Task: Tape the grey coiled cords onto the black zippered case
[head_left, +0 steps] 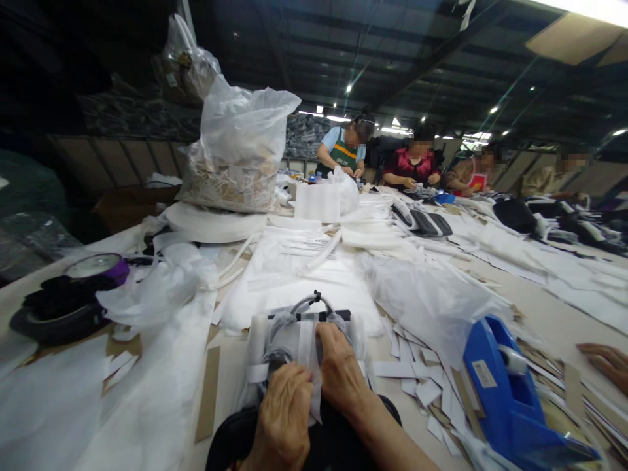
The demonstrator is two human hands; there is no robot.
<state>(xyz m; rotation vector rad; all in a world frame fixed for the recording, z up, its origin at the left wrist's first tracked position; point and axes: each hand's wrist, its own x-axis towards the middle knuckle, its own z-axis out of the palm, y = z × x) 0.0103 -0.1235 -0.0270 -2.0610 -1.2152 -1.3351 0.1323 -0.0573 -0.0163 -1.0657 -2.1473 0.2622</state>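
White non-woven wrap covered a grey bundle (pixel 301 340) that lay on the counter (pixel 534 307) straight ahead of the person, at twelve o'clock from both hands and touching them. The bundle's long axis ran away from the person, toward a dark loop (pixel 314 302) at its far end, with a black bar across it just below the loop. The left hand (pixel 283 418) was closed, pinching a white strip (pixel 314 383) against the near end of the bundle; the right hand (pixel 339 373) lay flat a little farther up, its fingers pressed down on the wrap rather than curled round anything. The two hands sat side by side, almost touching, the right one reaching farther along the bundle toward the loop. A blue tape dispenser (pixel 510 399) stood at three o'clock, near the right forearm, among loose white paper scraps (pixel 417 373). At four o'clock another person's hand (pixel 608 363) rested at the counter's edge, well apart. At nine o'clock sat a black round object (pixel 59 311) with a purple-rimmed lid (pixel 101 267) just behind it. At eleven o'clock, farther off, a clear plastic bag (pixel 240 150) of pale scraps stood upright on a white roll (pixel 210 226). The counter was long and littered with white sheets. At its far side, around one o'clock, several people sat working under a dark ceiling with small lights.
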